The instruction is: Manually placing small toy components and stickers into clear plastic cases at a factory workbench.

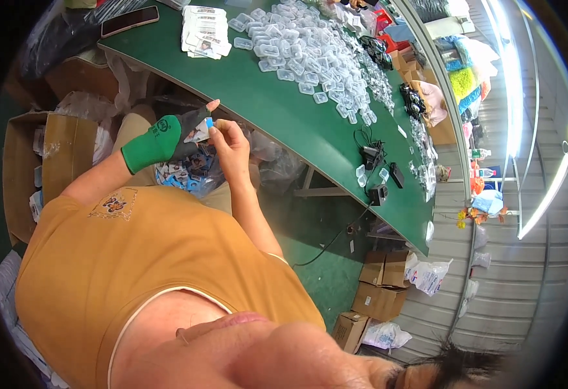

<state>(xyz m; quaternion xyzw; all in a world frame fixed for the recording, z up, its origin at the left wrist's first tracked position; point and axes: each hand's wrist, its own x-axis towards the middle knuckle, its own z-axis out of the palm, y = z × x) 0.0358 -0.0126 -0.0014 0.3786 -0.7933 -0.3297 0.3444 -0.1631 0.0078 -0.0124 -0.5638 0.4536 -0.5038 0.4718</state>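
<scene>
Just off the near edge of the green table [219, 81], my hands meet over my lap. My left hand [161, 139] wears a green glove with dark grey fingers, and one bare fingertip pokes out. Its fingers are closed against a small white-and-blue printed packet [197, 133]. My bare right hand [233, 148] pinches the same packet at its blue end between thumb and finger. Beneath them, a clear plastic bag [267, 165] sits by many similar blue-and-white packets [190, 174]. The palm side of the gloved hand is hidden.
Small clear plastic boxes [297, 48] are heaped across the table. A card stack [204, 29] and phone [129, 22] lie at its left end. Black adapters [378, 194] and cables sit farther right. Cardboard boxes stand at my left [69, 152] and below the table's right end [380, 298].
</scene>
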